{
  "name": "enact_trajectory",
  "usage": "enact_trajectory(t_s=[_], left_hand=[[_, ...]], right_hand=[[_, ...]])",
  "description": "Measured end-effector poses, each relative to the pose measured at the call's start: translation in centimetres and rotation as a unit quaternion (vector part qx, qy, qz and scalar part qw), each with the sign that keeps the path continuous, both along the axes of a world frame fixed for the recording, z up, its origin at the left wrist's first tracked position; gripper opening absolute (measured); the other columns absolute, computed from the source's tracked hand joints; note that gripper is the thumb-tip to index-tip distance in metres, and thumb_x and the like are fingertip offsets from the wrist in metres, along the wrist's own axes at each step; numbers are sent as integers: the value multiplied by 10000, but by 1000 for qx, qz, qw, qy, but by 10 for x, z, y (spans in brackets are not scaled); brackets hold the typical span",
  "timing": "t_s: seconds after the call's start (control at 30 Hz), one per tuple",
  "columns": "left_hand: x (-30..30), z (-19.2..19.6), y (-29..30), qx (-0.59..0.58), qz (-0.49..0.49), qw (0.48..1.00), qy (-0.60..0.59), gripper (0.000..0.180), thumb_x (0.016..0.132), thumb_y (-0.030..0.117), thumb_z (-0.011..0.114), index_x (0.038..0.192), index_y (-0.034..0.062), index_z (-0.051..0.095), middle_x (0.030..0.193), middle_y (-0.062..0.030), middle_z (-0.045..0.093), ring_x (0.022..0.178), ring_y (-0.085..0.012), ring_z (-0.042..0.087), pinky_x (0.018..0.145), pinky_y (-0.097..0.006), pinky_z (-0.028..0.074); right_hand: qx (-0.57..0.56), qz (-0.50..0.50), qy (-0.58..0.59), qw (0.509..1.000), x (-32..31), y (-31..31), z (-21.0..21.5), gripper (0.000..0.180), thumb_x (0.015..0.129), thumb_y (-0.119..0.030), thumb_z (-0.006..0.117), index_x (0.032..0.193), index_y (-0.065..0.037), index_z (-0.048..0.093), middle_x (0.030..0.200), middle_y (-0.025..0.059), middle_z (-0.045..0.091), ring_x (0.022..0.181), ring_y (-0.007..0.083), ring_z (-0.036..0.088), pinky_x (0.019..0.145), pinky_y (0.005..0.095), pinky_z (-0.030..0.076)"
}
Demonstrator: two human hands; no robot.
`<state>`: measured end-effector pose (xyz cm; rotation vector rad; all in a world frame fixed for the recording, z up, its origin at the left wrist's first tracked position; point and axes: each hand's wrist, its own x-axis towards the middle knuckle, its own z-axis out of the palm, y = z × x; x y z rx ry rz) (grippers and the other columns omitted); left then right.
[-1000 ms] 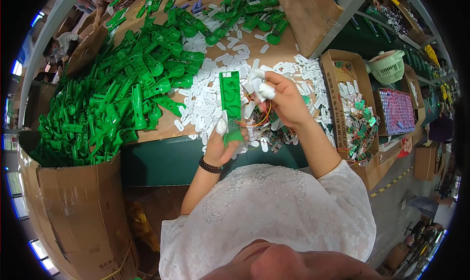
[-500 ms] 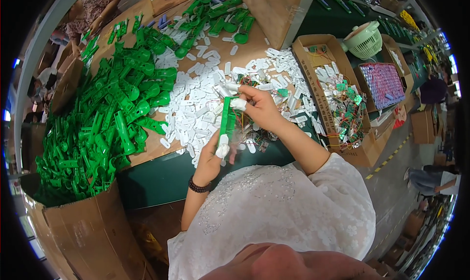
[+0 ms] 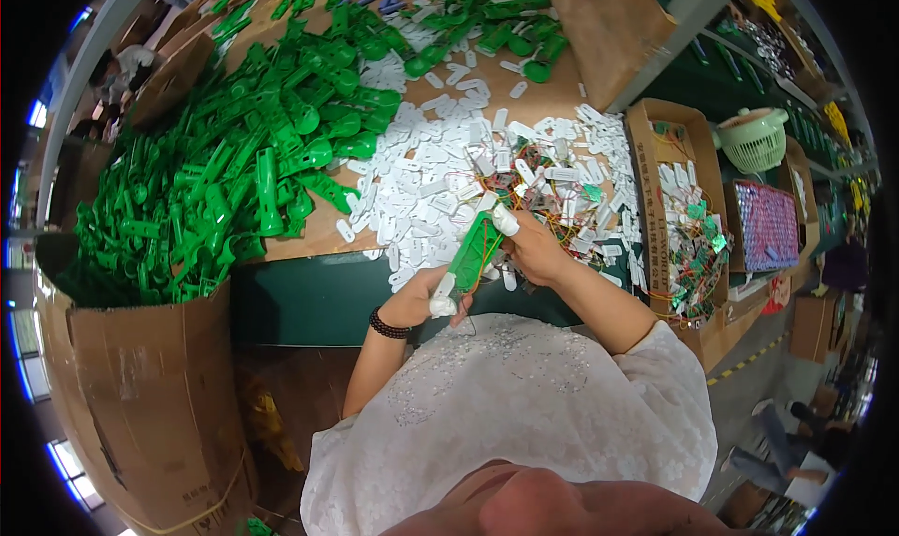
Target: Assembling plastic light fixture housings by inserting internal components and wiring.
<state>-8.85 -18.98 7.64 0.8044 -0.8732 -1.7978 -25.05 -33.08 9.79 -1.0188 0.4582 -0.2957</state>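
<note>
A green plastic casing [image 3: 474,248] with thin red and yellow wires along it is held at a slant in front of my chest. My left hand [image 3: 419,297], its thumb wrapped in white, closes on the near end. At the far end my right hand [image 3: 537,248] grips the same casing, its thumb also covered in white. Just beyond lie wired circuit boards [image 3: 552,188] in a tangle. White oblong plastic pieces [image 3: 412,194] spread over the table to the left of them. Fingers under the casing are partly hidden.
Green casings [image 3: 272,152] are heaped at the left, spilling into a tall cardboard box [image 3: 150,377]. To the right stands a shallow carton [image 3: 646,152] of wired boards, beside a pale green basket [image 3: 754,141] and a tray of purple cylinders [image 3: 766,222]. A wooden panel [image 3: 599,40] rises at the back.
The casing has turned from nearly upright to a slant, and wires now show along its open side. My right hand has come lower and closer to my left. The whole view has shifted.
</note>
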Motion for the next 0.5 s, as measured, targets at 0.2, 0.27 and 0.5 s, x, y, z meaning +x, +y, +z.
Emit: enact_trajectory(t_s=[0.2,0.27,0.5], left_hand=[[29,-7,19,-5,175,980,93,447,797,401,598,999,23,472,877,-114,514,800,-217,535,746,-393,488],[30,-2,13,-25,167,978,123,402,835,312,551,1083,17,435,971,-131,484,935,-258,507,834,-490,447],[19,27,-3,23,250,964,89,255,745,72,587,970,8,484,886,-89,543,795,-202,576,747,-374,503]], right_hand=[[-612,-62,242,751,88,-101,-30,202,781,-162,513,894,-11,584,803,158,625,749,320,601,675,394,470],[-669,14,333,665,109,-118,-51,203,718,-110,542,891,-16,593,850,173,621,820,352,587,714,441,463],[-775,-22,148,614,100,-115,-43,174,723,-100,572,875,-16,558,806,155,612,753,298,600,684,389,473]])
